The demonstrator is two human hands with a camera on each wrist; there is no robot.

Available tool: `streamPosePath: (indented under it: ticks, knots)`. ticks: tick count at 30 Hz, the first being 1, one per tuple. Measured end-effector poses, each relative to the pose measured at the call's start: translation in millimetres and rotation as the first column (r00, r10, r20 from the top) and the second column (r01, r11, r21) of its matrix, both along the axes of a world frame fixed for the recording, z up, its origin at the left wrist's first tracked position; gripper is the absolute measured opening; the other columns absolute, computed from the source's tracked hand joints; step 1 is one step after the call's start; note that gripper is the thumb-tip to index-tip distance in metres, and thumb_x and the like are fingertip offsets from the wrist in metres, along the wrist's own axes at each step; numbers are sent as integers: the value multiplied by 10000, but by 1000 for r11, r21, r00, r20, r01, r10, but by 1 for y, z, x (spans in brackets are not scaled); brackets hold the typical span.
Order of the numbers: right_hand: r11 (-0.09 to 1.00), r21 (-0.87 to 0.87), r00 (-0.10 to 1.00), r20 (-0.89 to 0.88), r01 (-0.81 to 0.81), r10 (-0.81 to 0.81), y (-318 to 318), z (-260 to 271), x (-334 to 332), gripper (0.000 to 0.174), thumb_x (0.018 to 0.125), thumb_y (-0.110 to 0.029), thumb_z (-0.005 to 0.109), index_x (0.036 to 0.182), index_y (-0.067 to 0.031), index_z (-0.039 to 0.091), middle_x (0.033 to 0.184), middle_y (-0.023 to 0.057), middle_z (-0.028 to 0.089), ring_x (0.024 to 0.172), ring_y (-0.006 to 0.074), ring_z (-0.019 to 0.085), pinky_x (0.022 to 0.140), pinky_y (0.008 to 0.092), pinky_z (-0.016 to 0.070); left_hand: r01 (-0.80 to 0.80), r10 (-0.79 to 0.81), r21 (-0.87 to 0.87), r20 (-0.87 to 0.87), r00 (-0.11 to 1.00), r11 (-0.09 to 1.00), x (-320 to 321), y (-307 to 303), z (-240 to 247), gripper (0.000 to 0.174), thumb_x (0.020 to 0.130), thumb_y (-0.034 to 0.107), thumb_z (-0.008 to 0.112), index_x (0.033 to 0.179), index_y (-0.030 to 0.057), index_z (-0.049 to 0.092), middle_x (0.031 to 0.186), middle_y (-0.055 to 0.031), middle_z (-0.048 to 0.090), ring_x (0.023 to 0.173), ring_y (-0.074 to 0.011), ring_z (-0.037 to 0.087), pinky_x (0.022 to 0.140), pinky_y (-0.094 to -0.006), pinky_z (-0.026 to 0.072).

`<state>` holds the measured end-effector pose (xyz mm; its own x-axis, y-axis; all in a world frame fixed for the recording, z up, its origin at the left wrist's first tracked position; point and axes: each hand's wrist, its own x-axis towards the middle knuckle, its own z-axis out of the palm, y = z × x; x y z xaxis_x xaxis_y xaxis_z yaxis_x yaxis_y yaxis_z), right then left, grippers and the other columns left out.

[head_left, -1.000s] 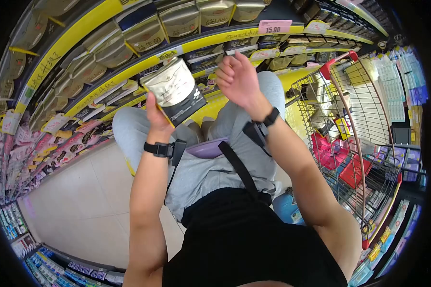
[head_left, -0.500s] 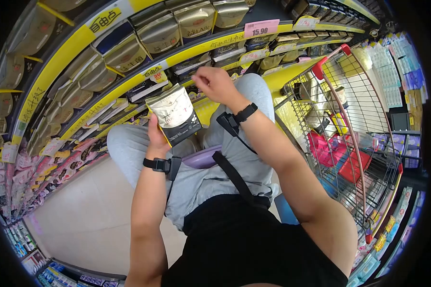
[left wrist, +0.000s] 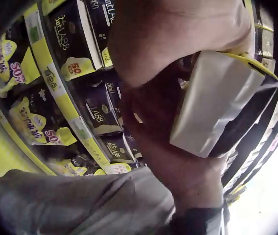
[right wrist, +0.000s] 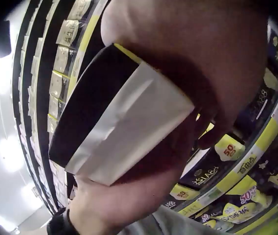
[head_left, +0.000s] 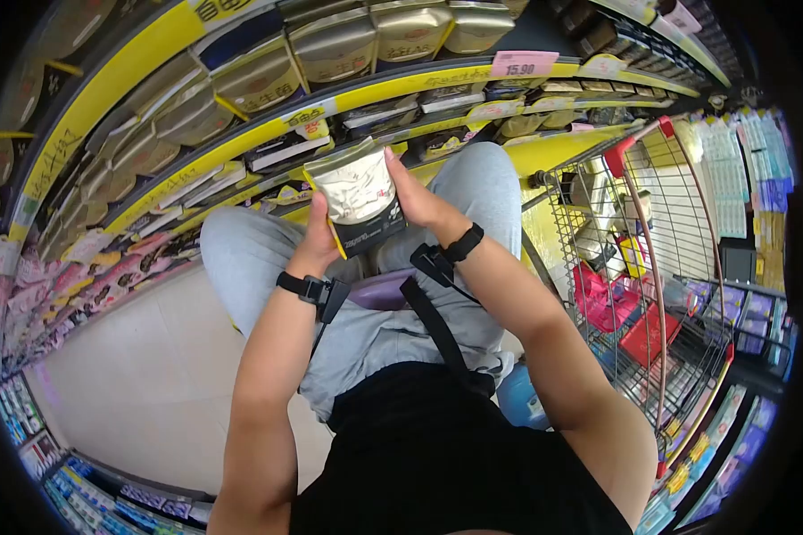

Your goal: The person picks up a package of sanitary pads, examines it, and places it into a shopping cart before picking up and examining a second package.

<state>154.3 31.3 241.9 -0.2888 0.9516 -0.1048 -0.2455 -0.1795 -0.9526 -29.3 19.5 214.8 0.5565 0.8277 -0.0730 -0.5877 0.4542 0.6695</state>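
Between both hands, above the lap, a gold-and-black pack of sanitary pads (head_left: 359, 189) stands slightly tilted, its printed front facing up toward the head. My left hand (head_left: 319, 234) grips its left side, thumb along the front edge and fingers behind. My right hand (head_left: 421, 198) holds the right side, thumb at the upper edge, its other fingers hidden behind the pack. From the left wrist, the pack's pale side panel (left wrist: 212, 103) shows with a hand above and below it. The right wrist view has a pale side panel (right wrist: 134, 122) framed by both hands too.
Ahead, curved shelves with yellow edge strips (head_left: 366, 87) hold rows of similar packs (head_left: 330, 46). A pink tag (head_left: 525, 66) reads 15.90. To the right stands a wire shopping cart (head_left: 616, 160) holding pink and red items (head_left: 651, 337). A purple seat (head_left: 382, 292) shows between the legs.
My right hand, raised apart from the pack earlier, has come down and left to hold its right side. The left hand has shifted the pack slightly right.
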Motion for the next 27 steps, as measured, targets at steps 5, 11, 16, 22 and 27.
streamPosePath:
  ticks: [5,11,16,22,27]
  knots:
    - [981,-191,960,-278,-27,-28,5,-8,-12,665,1099,-506,228,1442,11,466,1396,99,579,1261,172,545,1101,308,398,-217,251,187,-182,951,958,-5,13,2,675,962,573,600,1319,5,532,1242,-98,639,1150,-165,599,1005,-318,464]
    - [969,-248,933,-353,-20,-72,4,-7,-2,600,1081,-495,340,1442,-37,478,1380,82,591,1260,182,550,1090,345,422,-331,741,670,-533,408,664,-6,24,22,355,916,285,742,1035,39,516,915,-40,530,818,-146,477,761,-298,433]
    - [998,-37,979,-194,57,-63,4,-25,10,440,1024,-380,543,1333,-69,574,1261,30,645,1198,145,547,1059,336,389,-152,837,933,-212,504,328,-4,-9,137,195,798,142,794,802,59,618,833,-65,568,802,-203,536,743,-336,440]
    - [872,-368,935,-16,323,-353,8,-63,23,581,982,-486,558,1386,-68,559,1348,63,630,1196,236,612,1062,366,442,-132,-171,747,314,934,651,34,-94,270,122,903,182,681,950,71,701,883,-53,631,886,-198,580,777,-338,456]
    - [962,-248,806,-589,-111,-59,-1,-29,14,754,976,-525,419,1487,29,388,1461,234,504,1290,387,548,1100,518,423,-302,-404,595,762,507,744,89,-131,292,280,1052,207,550,1107,-67,554,927,-65,518,780,-144,487,687,-304,409]
